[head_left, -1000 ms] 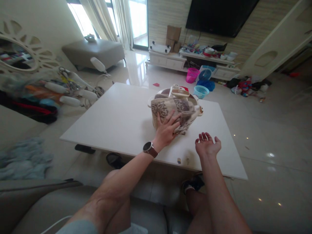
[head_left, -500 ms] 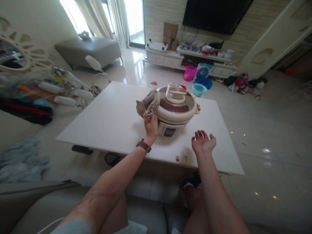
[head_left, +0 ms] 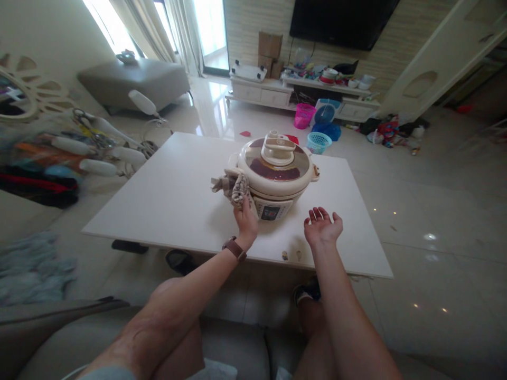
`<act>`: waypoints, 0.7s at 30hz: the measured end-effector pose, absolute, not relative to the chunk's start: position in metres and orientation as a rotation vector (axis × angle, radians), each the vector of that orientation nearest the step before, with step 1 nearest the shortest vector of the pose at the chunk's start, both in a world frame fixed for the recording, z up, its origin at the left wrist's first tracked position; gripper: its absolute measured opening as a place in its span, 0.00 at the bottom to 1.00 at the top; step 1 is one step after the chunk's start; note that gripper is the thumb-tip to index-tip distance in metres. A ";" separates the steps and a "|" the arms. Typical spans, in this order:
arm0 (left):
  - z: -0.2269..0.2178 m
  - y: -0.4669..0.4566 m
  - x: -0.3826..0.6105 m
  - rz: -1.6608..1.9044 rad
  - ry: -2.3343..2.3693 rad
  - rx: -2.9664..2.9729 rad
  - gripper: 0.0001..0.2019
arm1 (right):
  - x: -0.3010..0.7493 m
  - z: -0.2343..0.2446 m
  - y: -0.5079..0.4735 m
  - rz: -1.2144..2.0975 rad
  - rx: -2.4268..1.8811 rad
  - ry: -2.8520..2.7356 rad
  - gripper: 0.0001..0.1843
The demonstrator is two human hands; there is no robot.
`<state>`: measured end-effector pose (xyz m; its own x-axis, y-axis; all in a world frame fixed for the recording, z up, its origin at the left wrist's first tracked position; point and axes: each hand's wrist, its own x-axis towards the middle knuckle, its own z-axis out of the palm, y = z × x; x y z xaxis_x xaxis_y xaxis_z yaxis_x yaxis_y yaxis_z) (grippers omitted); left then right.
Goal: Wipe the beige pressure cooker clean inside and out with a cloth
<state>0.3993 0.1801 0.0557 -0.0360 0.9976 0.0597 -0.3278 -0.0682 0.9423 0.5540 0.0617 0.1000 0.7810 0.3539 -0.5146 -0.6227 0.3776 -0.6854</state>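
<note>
A cream electric pressure cooker [head_left: 273, 184] with a see-through lid and a thick top handle stands upright on the white table [head_left: 158, 190]. Bunched in my left hand [head_left: 246, 219] is a patterned cloth [head_left: 237, 190], held against the left side of the cooker's body. A brown watch strap circles that wrist. My right hand [head_left: 323, 227] hovers palm up over the table's near right part, fingers spread and holding nothing. Between the hands, close to the front edge, lie two tiny items, a small figure-like piece [head_left: 284, 255] and a ring-like one [head_left: 298, 255].
Beyond the table are a blue basket [head_left: 319, 141], a pink basket [head_left: 304, 116] and a low white cabinet [head_left: 253, 94] loaded with boxes and dishes. A lamp with several white heads [head_left: 99, 167] reaches toward the table's left edge.
My left hand and the cloth have slid down from the cooker's upper left rim to the side of its body. The right hand stays palm up; the view has shifted slightly.
</note>
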 end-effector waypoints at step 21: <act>0.032 0.170 0.360 0.624 0.210 2.858 0.33 | 0.568 0.100 0.055 0.613 -1.023 0.357 0.17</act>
